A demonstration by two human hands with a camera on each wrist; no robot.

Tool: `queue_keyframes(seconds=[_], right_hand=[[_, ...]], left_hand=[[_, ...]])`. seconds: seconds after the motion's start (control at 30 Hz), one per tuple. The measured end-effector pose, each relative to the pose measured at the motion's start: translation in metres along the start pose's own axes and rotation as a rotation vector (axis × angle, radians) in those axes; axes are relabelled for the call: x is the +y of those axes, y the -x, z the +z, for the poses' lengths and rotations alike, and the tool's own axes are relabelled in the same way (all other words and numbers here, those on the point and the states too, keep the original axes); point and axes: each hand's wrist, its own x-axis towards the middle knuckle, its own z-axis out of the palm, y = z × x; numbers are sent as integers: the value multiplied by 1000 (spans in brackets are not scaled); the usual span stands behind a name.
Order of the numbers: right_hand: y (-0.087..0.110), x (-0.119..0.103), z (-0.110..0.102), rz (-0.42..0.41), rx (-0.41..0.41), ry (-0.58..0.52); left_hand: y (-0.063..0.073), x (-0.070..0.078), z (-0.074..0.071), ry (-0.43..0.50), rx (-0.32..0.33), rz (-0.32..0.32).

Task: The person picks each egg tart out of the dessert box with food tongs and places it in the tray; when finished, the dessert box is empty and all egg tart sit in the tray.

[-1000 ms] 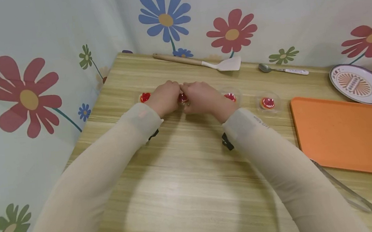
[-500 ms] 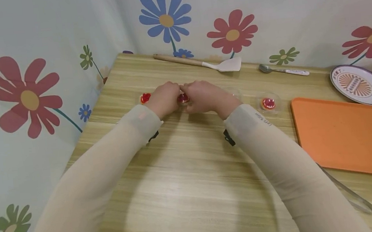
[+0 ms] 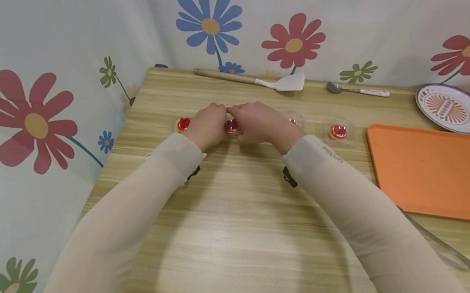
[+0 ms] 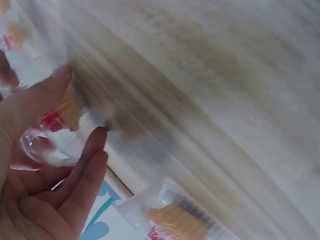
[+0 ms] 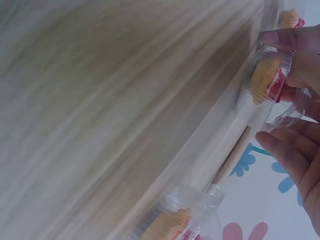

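Close together near the back of the table, my left hand [image 3: 211, 126] and right hand [image 3: 260, 124] hold one small clear plastic box [image 5: 246, 106] between them. Inside it sits a tart [image 3: 232, 126] with a yellowish crust and a glossy red top. The left thumb and fingers [image 4: 92, 150] grip one side, seen in the left wrist view. On the opposite side, the right thumb [image 5: 280, 39] and fingers pinch the box's edges. A curved piece of clear plastic [image 5: 295, 119] shows at the right fingers. In the head view, the hands cover most of the box.
More boxed tarts stand in the same row: a left one [image 3: 183, 124], a partly covered one [image 3: 294, 122] and a right one [image 3: 338, 131]. Behind lie a spatula [image 3: 288, 82] and a spoon [image 3: 373, 92]. An orange tray [image 3: 440, 172], a plate [image 3: 450, 109] and tongs [image 3: 438, 239] are at right.
My right wrist has shifted slightly rightward, covering more of the tart beside it. Both hands stay on the same box, and the red tart shows a little more between them.
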Motion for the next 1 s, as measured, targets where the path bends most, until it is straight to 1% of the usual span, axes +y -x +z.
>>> queue_keyframes(seconds=[0.13, 0.2, 0.3, 0.37, 0.5, 0.57, 0.63, 0.8, 0.87, 0.93, 1.0], right_hand=[[1, 1, 0, 6, 7, -18], [2, 2, 1, 11, 7, -25], [4, 3, 1, 18, 3, -42], [5, 3, 0, 27, 3, -54], [8, 3, -3, 46, 2, -81], [11, 3, -6, 55, 7, -111], [14, 4, -9, 60, 22, -190], [21, 9, -15, 80, 77, -510], [25, 11, -17, 99, 92, -621], [29, 11, -19, 112, 107, -728], [33, 11, -21, 122, 123, -815]], left_hand=[[1, 1, -8, 7, -69, 5], [2, 1, -11, 24, -101, -4], [5, 0, -15, 42, -125, -18], [9, 1, -19, 43, -133, -41], [18, 7, -30, -3, -145, -68], [21, 8, -35, -16, -121, -67], [23, 8, -39, -7, -69, -51], [29, 9, -47, 46, 97, 28], [31, 10, -49, 54, 150, 45], [33, 11, -51, 48, 177, 43], [35, 12, -52, 40, 179, 31]])
